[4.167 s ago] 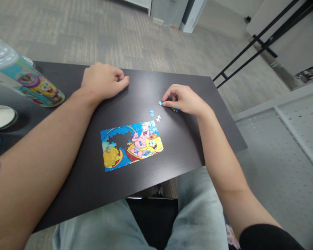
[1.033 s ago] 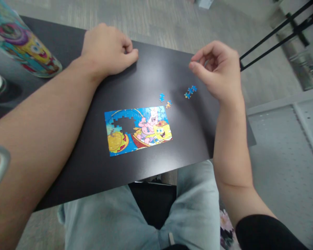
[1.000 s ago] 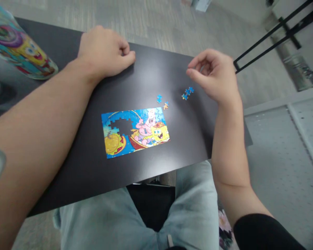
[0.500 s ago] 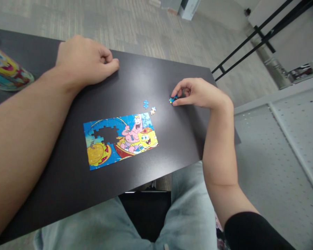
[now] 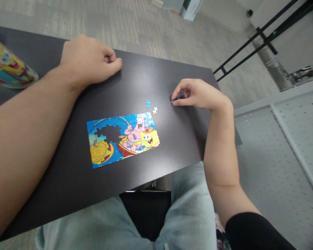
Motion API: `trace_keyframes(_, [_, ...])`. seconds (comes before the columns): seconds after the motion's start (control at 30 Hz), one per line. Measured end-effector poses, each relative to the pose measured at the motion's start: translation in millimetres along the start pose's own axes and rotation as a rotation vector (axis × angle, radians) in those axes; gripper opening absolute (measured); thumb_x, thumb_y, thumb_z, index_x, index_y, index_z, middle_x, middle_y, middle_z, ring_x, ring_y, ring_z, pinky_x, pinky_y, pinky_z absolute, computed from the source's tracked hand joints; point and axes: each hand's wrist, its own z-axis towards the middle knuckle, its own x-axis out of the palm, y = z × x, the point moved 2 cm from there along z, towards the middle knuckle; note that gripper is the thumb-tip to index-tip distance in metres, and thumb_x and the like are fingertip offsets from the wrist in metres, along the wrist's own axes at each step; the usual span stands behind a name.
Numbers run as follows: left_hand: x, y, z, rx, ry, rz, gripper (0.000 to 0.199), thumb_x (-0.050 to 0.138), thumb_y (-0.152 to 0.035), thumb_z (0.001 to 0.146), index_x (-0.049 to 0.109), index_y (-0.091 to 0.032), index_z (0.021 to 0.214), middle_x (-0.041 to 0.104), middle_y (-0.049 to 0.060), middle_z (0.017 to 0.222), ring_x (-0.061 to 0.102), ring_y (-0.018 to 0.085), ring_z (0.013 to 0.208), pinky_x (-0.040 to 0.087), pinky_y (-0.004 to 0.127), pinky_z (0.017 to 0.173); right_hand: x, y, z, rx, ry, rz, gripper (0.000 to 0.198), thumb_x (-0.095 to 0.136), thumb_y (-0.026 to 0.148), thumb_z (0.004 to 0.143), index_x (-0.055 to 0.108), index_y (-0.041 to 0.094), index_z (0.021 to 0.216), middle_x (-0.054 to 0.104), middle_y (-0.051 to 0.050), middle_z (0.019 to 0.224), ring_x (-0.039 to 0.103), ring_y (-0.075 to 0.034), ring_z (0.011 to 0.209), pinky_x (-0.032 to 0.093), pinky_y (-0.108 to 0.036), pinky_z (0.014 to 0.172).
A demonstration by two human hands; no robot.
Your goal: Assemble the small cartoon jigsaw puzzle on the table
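At the far side of the table, my left hand [image 5: 92,60] rests with its fingers curled in, and nothing shows in them. My right hand [image 5: 189,92] is low over the right part of the table, thumb and fingers pinched on blue puzzle pieces [image 5: 176,99], partly hidden by the fingers. A mostly joined cartoon jigsaw puzzle [image 5: 131,135] lies near the middle, with a dark gap in its left half. Just above its top right corner lie a loose blue puzzle piece [image 5: 148,103] and a pale puzzle piece [image 5: 155,110].
A clear cylindrical container with cartoon print [image 5: 11,64] lies at the far left, beyond my left forearm. The dark table [image 5: 75,194] ends just before my lap. Black metal bars [image 5: 261,34] and a light panel [image 5: 276,156] stand to the right.
The pinched pieces have turned in my right hand and show less of their face. My left hand keeps its pose. The whole view has shifted slightly.
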Motion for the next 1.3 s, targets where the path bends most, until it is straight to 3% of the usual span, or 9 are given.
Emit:
trace_keyframes(0.1, [0,-1,-1,0.013,-0.01,0.017,0.062,0.06,-0.08,0.097,0.1,-0.036,0.114,0.096,0.013,0.119,0.079,0.053,0.121,0.059,0.067,0.104,0,1,-1,0.035,0.043,0.014,0.049,0.118,0.068,0.083,0.088,0.029,0.088,0.084,-0.002,0.089,0.065,-0.023,0.08,0.053,-0.042,0.075])
trace_keyframes(0.2, [0,-2,-2,0.026,-0.013,0.011,0.056,0.06,-0.081,0.1,0.099,-0.043,0.11,0.094,0.009,0.107,0.076,0.048,0.116,0.059,0.066,0.102,3,5,-2,0.017,0.031,0.079,0.046,0.119,0.063,0.084,0.087,0.03,0.091,0.078,0.0,0.082,0.064,-0.023,0.078,0.051,-0.041,0.073])
trace_keyframes(0.37, [2,-3,-1,0.065,-0.024,0.003,0.044,0.063,-0.072,0.107,0.101,-0.05,0.11,0.094,0.007,0.102,0.077,0.045,0.114,0.06,0.064,0.1,29,30,6,-0.148,0.013,0.3,0.036,0.115,0.065,0.092,0.095,0.037,0.105,0.086,-0.003,0.095,0.074,-0.029,0.088,0.063,-0.047,0.079])
trace_keyframes(0.47, [4,-7,-1,0.071,-0.04,0.069,0.047,0.067,-0.057,0.114,0.106,-0.035,0.125,0.099,0.011,0.118,0.086,0.044,0.122,0.065,0.061,0.102,55,53,11,-0.209,0.074,0.443,0.04,0.114,0.067,0.095,0.096,0.035,0.108,0.089,-0.003,0.096,0.079,-0.029,0.09,0.069,-0.047,0.083])
trace_keyframes(0.57, [5,-13,-4,0.067,-0.056,0.09,0.044,0.071,-0.045,0.117,0.106,-0.021,0.13,0.099,0.016,0.128,0.092,0.049,0.136,0.069,0.062,0.109,80,74,12,-0.219,0.128,0.549,0.048,0.118,0.069,0.09,0.092,0.032,0.106,0.091,-0.004,0.099,0.083,-0.029,0.091,0.072,-0.046,0.084])
trace_keyframes(0.8, [6,-18,-3,0.076,-0.043,0.077,0.042,0.074,-0.042,0.123,0.107,-0.017,0.131,0.099,0.018,0.136,0.091,0.052,0.148,0.071,0.064,0.119,115,98,10,-0.252,0.142,0.602,0.043,0.121,0.055,0.086,0.089,0.031,0.104,0.091,-0.004,0.1,0.085,-0.029,0.096,0.075,-0.045,0.085])
trace_keyframes(0.97, [6,-19,-1,0.089,-0.02,0.068,0.047,0.072,-0.042,0.122,0.106,-0.013,0.137,0.097,0.019,0.144,0.087,0.052,0.156,0.068,0.065,0.124,121,108,8,-0.282,0.184,0.572,0.03,0.111,0.055,0.099,0.095,0.034,0.112,0.094,-0.005,0.106,0.087,-0.031,0.098,0.075,-0.047,0.083])
trace_keyframes(1.17, [6,-21,-2,0.095,0.015,0.078,0.052,0.067,-0.043,0.122,0.103,-0.011,0.142,0.097,0.017,0.142,0.089,0.051,0.149,0.064,0.062,0.113,123,111,5,-0.287,0.188,0.514,0.024,0.11,0.059,0.101,0.095,0.042,0.111,0.094,-0.002,0.109,0.089,-0.034,0.104,0.076,-0.052,0.083])
trace_keyframes(1.3, [6,-22,-2,0.081,0.029,0.083,0.054,0.065,-0.044,0.124,0.102,-0.012,0.146,0.097,0.017,0.146,0.089,0.049,0.147,0.059,0.059,0.108,128,103,4,-0.272,0.176,0.638,0.039,0.117,0.057,0.095,0.092,0.04,0.12,0.093,-0.004,0.117,0.091,-0.034,0.102,0.075,-0.051,0.085])
